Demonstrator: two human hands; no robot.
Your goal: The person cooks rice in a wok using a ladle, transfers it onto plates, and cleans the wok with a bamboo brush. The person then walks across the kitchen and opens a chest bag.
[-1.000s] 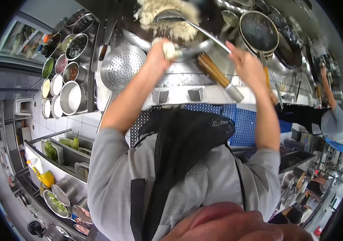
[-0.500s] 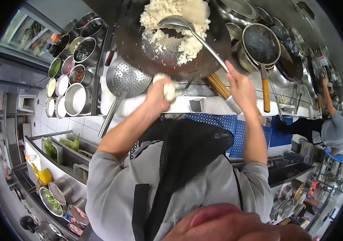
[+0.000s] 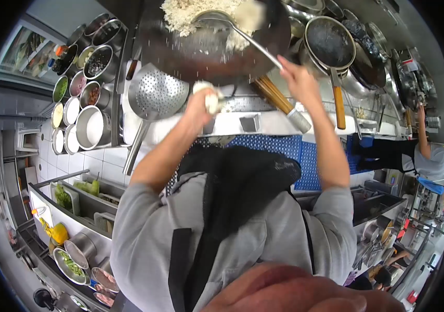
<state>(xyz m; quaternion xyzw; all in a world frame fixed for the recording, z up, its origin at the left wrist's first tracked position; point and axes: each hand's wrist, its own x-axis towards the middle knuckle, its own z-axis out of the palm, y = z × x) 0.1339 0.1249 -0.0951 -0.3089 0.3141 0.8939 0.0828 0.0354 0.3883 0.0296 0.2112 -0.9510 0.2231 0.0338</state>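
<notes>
Two hands are working at one wok (image 3: 222, 62). The left hand (image 3: 197, 108) is closed around one white cloth (image 3: 213, 101), at the near edge of the wok; whether the cloth wraps a handle, I cannot tell. The right hand (image 3: 300, 80) grips one metal ladle (image 3: 257, 44), whose bowl is over the white rice (image 3: 183, 18) in the wok's far part. One strainer (image 3: 157, 91) lies to the left, one brush (image 3: 280, 100) between wok and right forearm, and more than ten containers (image 3: 93, 127) stand farther left.
</notes>
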